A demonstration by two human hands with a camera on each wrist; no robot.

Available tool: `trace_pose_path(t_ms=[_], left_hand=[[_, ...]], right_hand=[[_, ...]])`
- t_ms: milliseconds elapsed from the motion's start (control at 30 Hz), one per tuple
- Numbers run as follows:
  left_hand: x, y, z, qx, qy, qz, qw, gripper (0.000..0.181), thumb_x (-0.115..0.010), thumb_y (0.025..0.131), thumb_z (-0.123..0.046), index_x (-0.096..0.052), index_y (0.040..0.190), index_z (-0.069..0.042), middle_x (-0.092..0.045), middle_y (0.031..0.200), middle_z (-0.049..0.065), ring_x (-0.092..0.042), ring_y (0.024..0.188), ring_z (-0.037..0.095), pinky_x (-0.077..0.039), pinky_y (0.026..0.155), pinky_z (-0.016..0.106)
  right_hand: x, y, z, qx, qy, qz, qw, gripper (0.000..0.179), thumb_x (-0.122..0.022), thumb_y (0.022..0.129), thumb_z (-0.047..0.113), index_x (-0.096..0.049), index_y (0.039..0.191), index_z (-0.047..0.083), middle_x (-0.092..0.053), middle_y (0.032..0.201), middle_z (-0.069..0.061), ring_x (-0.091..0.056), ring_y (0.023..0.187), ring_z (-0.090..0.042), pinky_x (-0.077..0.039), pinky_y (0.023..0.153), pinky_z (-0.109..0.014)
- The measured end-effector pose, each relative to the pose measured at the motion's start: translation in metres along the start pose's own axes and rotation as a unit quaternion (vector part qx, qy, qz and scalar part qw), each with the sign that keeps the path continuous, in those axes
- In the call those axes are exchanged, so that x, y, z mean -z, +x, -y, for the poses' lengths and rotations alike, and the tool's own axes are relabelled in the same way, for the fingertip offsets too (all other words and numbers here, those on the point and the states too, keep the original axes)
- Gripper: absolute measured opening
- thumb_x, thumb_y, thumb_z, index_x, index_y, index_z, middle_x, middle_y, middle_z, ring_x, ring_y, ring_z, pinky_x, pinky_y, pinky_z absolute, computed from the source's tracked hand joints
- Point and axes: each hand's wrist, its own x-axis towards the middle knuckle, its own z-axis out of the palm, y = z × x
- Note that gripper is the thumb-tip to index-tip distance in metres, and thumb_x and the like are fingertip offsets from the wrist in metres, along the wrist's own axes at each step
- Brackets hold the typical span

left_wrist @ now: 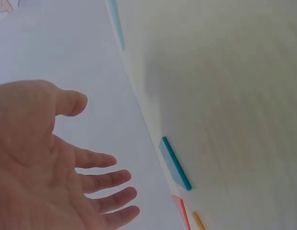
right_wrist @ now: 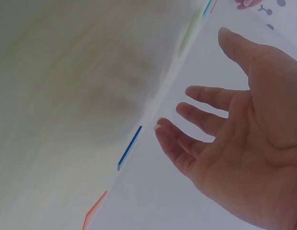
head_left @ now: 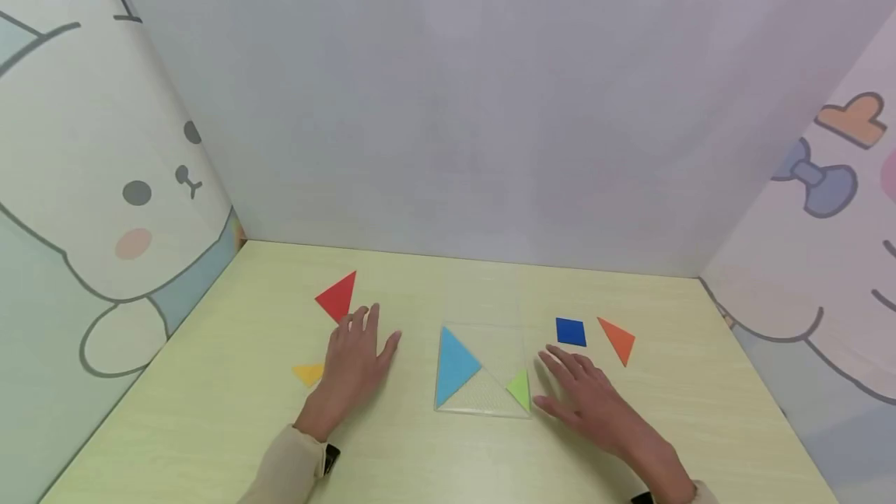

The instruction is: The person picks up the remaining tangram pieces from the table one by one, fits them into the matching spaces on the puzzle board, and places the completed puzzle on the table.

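My left hand (head_left: 352, 368) is over the left of the table with fingers spread and relaxed, holding nothing. It overlaps the lower tip of a red triangle (head_left: 337, 298) and the edge of a yellow piece (head_left: 308, 373). A teal piece (left_wrist: 175, 164) shows in the left wrist view but is hidden in the head view. In the middle, a clear tray (head_left: 483, 414) holds a light blue triangle (head_left: 455, 366) and a small green triangle (head_left: 520, 389). Just right of it, my right hand (head_left: 591, 403) hangs with loose fingers and carries nothing.
Beyond the right hand lie a dark blue four-sided piece (head_left: 571, 331) and an orange triangle (head_left: 619, 340). A faint clear panel (head_left: 483, 294) extends behind the tray. A pale curtain (head_left: 476, 99) rises at the table's back edge, with cartoon-printed sheets at both sides.
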Motion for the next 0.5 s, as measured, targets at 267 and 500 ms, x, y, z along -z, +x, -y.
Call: trace_pose_path(t_ms=[267,500], left_hand=[[0.002,0.016,0.011,0.040,-0.024,-0.001,0.9989,0.058,-0.062,0.103,-0.031,-0.047,0.143,0.009,-0.052,0.133,0.032,-0.051,0.118,0.050,-0.048,0.096,0.063],[0.005,0.025,0.020,0.061,-0.045,0.001,0.9971,0.056,-0.063,0.102,-0.027,-0.049,0.140,0.011,-0.053,0.132,0.033,-0.050,0.121,0.051,-0.048,0.095,0.063]], right_hand=[[-0.003,-0.001,0.004,0.037,0.022,0.041,0.9982,0.071,-0.066,0.098,0.049,-0.049,0.151,0.005,-0.048,0.154,-0.012,-0.048,0.135,-0.035,-0.044,0.105,-0.060],[-0.005,-0.001,0.007,0.081,0.029,0.055,0.9948,0.069,-0.068,0.098,0.044,-0.047,0.153,0.007,-0.048,0.154,-0.007,-0.049,0.130,-0.029,-0.049,0.101,-0.053]])
